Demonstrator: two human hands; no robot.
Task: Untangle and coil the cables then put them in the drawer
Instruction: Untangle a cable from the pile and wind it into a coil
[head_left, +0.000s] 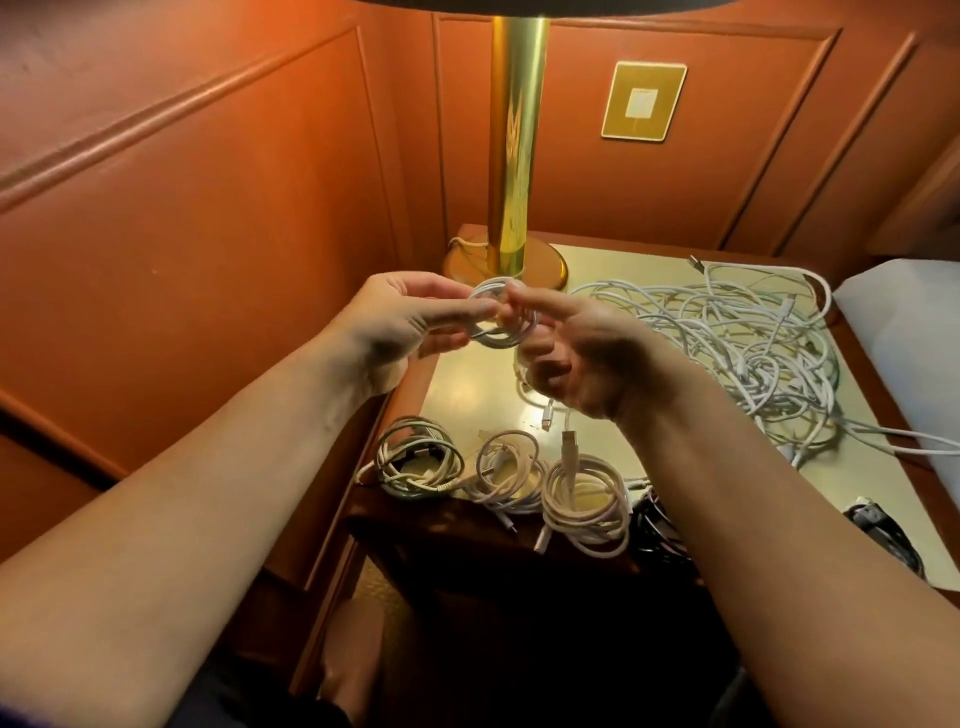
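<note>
Orange panelled walls hem in the pale glossy surface, its brass lamp post at the far left corner. I hold a small white cable coil above it, left hand pinching one side, right hand pinching the other, likely tucking the end. Three finished white coils wait at the near edge; the tangled white cable heap fills the right side.

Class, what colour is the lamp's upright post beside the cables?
The lamp post is shiny gold, like brass, seen best in the head view.
</note>
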